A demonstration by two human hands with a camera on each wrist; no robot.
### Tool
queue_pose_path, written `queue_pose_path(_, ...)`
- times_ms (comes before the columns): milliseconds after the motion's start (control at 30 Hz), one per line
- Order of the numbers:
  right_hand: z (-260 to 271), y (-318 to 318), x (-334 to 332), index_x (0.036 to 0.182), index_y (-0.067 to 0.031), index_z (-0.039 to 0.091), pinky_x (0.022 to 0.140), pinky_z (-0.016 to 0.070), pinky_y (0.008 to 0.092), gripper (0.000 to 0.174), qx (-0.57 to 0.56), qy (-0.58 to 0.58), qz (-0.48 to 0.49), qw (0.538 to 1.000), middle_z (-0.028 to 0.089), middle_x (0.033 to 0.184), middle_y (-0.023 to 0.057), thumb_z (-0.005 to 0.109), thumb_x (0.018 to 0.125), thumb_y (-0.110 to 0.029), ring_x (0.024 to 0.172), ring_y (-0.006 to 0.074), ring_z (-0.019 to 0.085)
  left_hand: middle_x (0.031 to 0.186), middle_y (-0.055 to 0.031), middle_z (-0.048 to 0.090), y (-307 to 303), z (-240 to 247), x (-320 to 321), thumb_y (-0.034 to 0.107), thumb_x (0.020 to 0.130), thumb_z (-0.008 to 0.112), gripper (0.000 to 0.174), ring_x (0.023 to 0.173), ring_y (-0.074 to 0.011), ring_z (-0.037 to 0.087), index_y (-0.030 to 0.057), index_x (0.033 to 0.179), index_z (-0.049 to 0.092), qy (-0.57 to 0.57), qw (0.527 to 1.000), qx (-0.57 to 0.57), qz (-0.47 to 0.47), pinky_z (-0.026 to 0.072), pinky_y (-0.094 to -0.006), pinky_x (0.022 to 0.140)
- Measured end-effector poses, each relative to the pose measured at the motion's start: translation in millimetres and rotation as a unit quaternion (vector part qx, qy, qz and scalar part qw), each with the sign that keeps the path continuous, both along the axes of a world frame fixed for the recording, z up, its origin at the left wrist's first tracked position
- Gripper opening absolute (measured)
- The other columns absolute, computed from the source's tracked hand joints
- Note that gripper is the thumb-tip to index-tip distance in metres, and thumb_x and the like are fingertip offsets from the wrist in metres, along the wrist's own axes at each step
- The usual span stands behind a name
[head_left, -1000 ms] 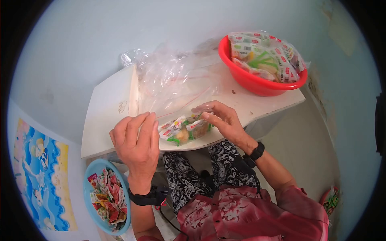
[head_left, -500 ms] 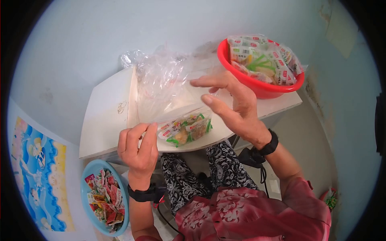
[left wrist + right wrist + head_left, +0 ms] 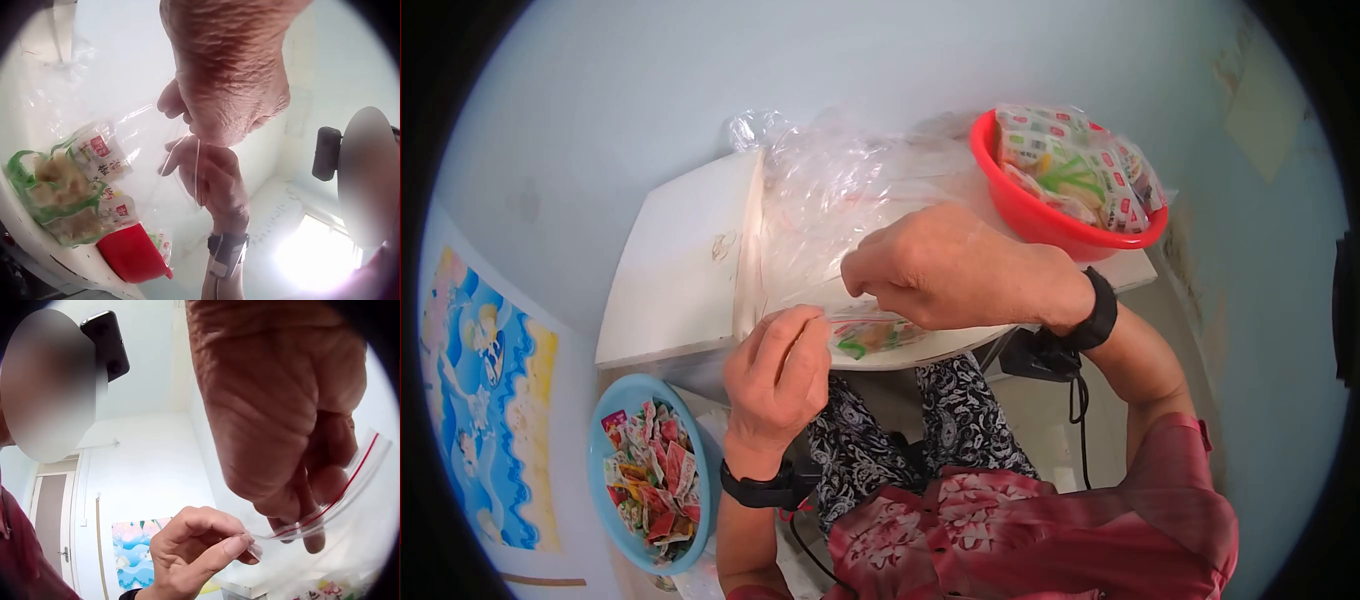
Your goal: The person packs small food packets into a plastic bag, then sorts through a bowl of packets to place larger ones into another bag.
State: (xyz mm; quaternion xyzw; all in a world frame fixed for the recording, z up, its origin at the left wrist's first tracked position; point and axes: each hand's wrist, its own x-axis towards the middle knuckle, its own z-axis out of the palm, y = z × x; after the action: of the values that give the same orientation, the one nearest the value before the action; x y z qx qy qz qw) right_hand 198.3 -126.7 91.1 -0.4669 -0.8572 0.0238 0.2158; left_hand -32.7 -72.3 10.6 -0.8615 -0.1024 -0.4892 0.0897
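Observation:
A clear zip bag (image 3: 142, 149) with a red line along its seal stretches between both hands; green-edged snack packets (image 3: 65, 184) show through its lower part. At one end of the mouth, my left hand (image 3: 778, 380) pinches the bag between thumb and fingers. My right hand (image 3: 960, 265) is curled over the seal further along, and in the right wrist view its fingertips (image 3: 314, 542) grip the strip. In the head view that hand covers part of the bag and packets, which are at the table's front edge.
Loose clear plastic bags (image 3: 830, 170) lie on the white table (image 3: 680, 260) against the wall. A red basin (image 3: 1050, 228) of filled packets stands at the back right. Below the table's left side, a light-blue basin (image 3: 607, 500) holds many small sachets (image 3: 660, 470).
The right hand lifted off the packets with spread fingers, then came left and curled onto the bag's seal. The left hand kept its pinch and shifted slightly right.

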Motion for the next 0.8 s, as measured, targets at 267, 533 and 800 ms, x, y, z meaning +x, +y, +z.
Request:
queue_pose_path(267,-9,19,-11,0.085,-0.0035,0.07,0.066,0.0521,0.0466,0.009,0.006,-0.145,0.042,0.989,0.068,0.078,0.0146,0.068,0.078,-0.007,0.079,0.0362,0.069,0.097,-0.0134,0.066,-3,6,5,-0.009,0.076,0.073,0.032,0.078,-0.0319,0.067,-0.0002,0.106,0.067,-0.007,1.0,0.014,-0.015,0.0566,-0.039,0.065)
queue_pose_path(533,-35,34,-11,0.079,-0.0044,0.065,0.061,0.0497,0.0472,0.007,-0.007,-0.19,0.037,0.981,0.067,0.076,0.0139,0.067,0.08,-0.011,0.075,0.0371,0.067,0.097,-0.0138,0.067,0,1,2,-0.01,0.078,0.071,0.03,0.08,-0.0315,0.068,-0.0007,0.106,0.068,-0.018,1.0,-0.003,0.0,0.0571,-0.0389,0.067)
queue_pose_path(800,-32,38,-14,0.077,-0.006,0.064,0.059,0.0495,0.0473,0.01,0.026,-0.115,0.043,0.992,0.064,0.073,0.0112,0.066,0.083,-0.013,0.072,0.0371,0.067,0.096,-0.013,0.066,7,1,3,-0.012,0.074,0.072,0.031,0.08,-0.0297,0.068,-0.0022,0.103,0.067,-0.035,0.999,0.0,0.008,0.057,-0.0369,0.064)
